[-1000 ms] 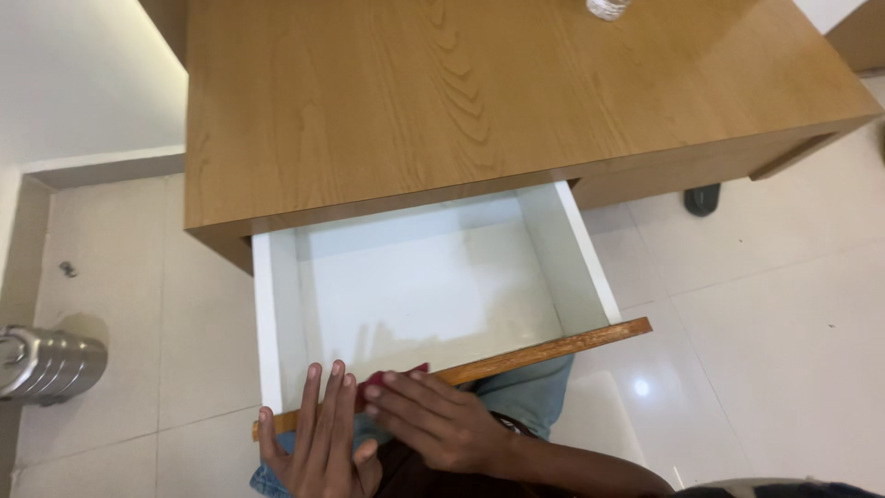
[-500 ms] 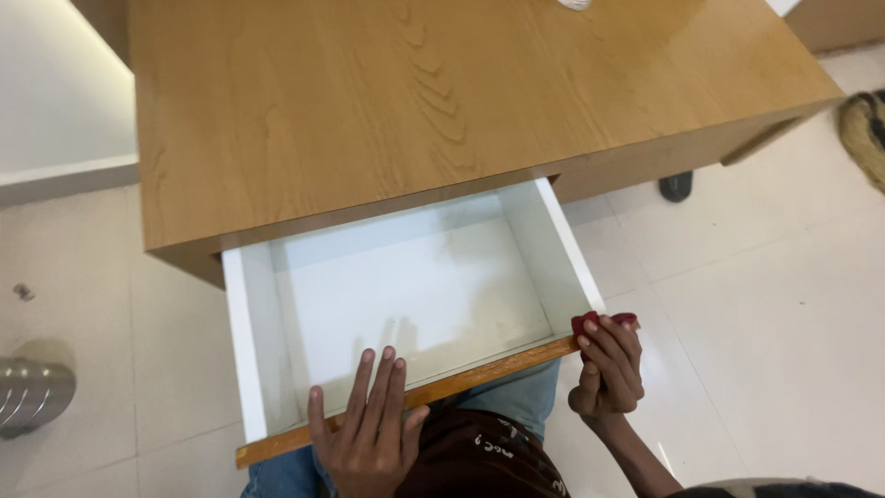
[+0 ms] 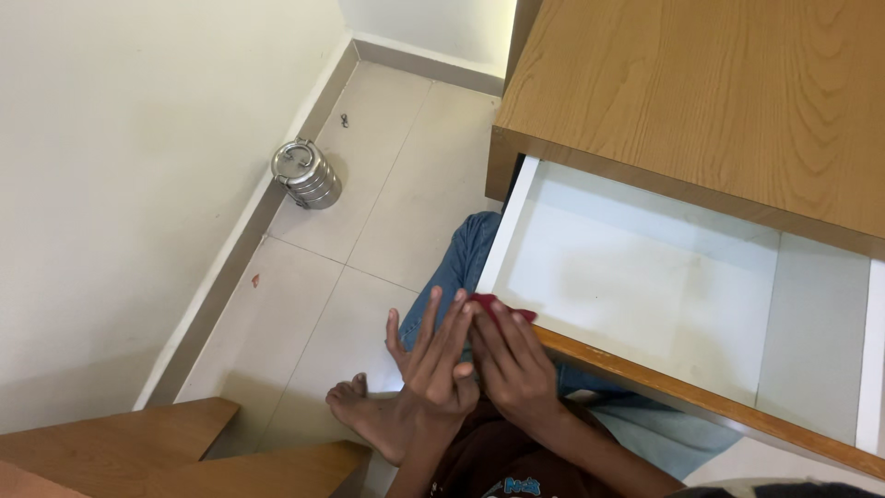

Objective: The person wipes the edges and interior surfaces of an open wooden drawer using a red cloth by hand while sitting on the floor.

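At the near edge of the scene, a seated person in blue jeans and a dark shirt, one bare foot (image 3: 364, 415) flat on the pale floor tiles (image 3: 304, 314), worked at the near-left corner of an open drawer (image 3: 645, 277). The right hand (image 3: 512, 364) lay pressed over a small red cloth (image 3: 489, 306), fingers flattened on it where the drawer's white side wall met its wooden front edge (image 3: 645, 373); whether the fingers gripped the cloth or merely pinned it could not be told. The left hand (image 3: 433, 355) was open, fingers spread and raised just beside the right, holding nothing. The step in hand appeared to be wiping the drawer's rim at that corner, and a further pass along the side wall would seem to call for the cloth to be kept flat under steady pressure while the free hand steadied the drawer. Beyond the hands, the white drawer floor showed faint smudges and held nothing. Above it the wood-grain tabletop (image 3: 719, 83) ran off to the far right. Farther left, a stacked steel lunch carrier (image 3: 306, 173) stood on the tiles near the wall's skirting.
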